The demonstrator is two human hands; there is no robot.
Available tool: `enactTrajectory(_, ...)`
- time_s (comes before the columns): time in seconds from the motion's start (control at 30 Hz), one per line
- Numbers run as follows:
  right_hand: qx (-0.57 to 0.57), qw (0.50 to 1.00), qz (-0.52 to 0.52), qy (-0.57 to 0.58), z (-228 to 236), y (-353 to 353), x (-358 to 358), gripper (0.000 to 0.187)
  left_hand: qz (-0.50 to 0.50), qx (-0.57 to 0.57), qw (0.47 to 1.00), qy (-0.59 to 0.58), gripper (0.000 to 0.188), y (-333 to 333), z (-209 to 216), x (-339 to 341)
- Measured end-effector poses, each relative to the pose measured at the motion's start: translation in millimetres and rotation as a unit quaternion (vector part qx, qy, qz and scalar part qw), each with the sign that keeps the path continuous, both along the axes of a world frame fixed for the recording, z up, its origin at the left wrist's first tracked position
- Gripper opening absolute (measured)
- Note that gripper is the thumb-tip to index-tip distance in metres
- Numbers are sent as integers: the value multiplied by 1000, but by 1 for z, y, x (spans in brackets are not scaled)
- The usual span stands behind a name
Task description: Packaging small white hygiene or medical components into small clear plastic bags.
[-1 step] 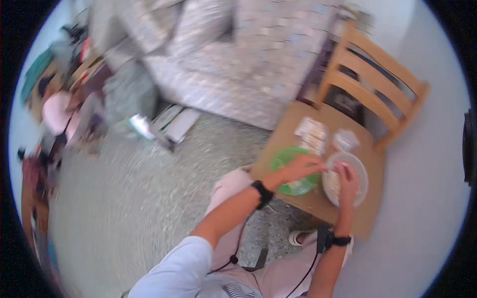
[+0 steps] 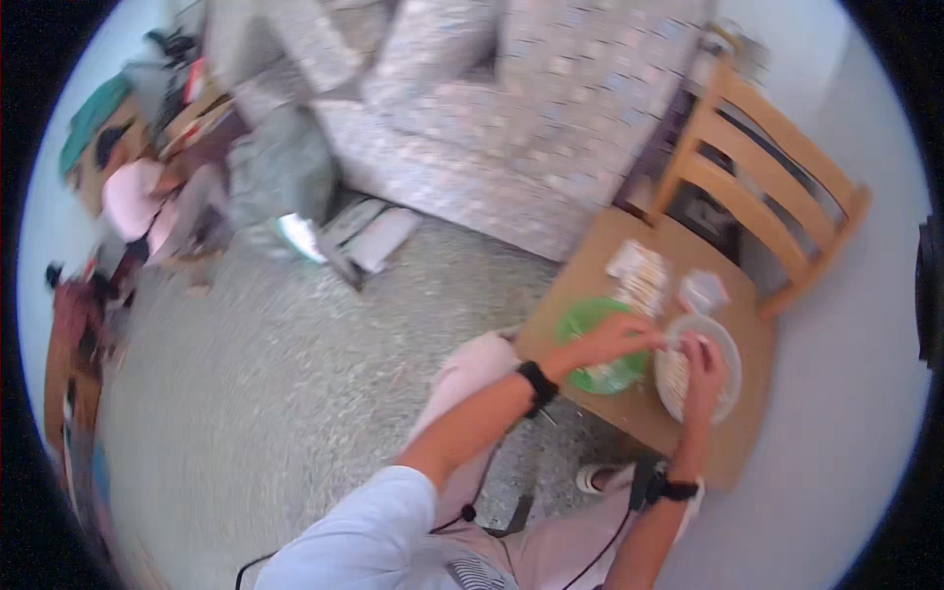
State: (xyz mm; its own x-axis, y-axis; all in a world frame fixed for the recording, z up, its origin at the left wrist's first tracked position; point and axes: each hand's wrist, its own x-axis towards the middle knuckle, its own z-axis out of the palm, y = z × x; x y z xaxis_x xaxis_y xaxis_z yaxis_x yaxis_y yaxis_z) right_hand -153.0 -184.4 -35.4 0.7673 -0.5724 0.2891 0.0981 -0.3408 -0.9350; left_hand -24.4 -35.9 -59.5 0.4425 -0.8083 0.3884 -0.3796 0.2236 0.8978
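Observation:
On the seat of a wooden chair (image 2: 565, 295) stand a green bowl (image 2: 582, 317) and a white bowl (image 2: 730, 379) side by side. Over the green bowl's right edge reaches my left hand (image 2: 619, 338), its fingertips pinched together. My right hand (image 2: 704, 372) is bent above the white bowl, fingers closed. Both sets of fingertips meet at the white bowl's left rim around something small and pale, too blurred to name. Small cream-coloured pieces (image 2: 675, 372) lie in the white bowl. Some pale bits and what looks like clear plastic lie in the green one.
Behind the bowls are a white packet with pale pieces (image 2: 641, 275) and a clear plastic bag (image 2: 702, 291). A patterned sofa (image 2: 472, 167) stands beyond. Far left, another person (image 2: 138, 202) sits near a grey-green sack (image 2: 285, 172). A wall (image 2: 846, 393) rises at right.
The whole view has shifted, so everything appears slightly farther right and lower. My hands stay together over the bowls, with little visible change in their grip.

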Motion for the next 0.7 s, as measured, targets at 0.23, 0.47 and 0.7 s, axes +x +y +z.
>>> enactTrajectory(0.23, -7, 998, 56, 28, 3, 26, 32, 17, 141, -4, 989, 33, 26, 36, 12, 15)
enactTrajectory(0.47, -48, 998, 2, 31, -5, 8, 9, 21, 86, -23, 994, -56, 25, 27, 21, 11)
enactTrajectory(0.7, 94, 993, 65, -30, -8, 67, 51, 18, 156, 89, 983, 25, 23, 90, -7, 57)
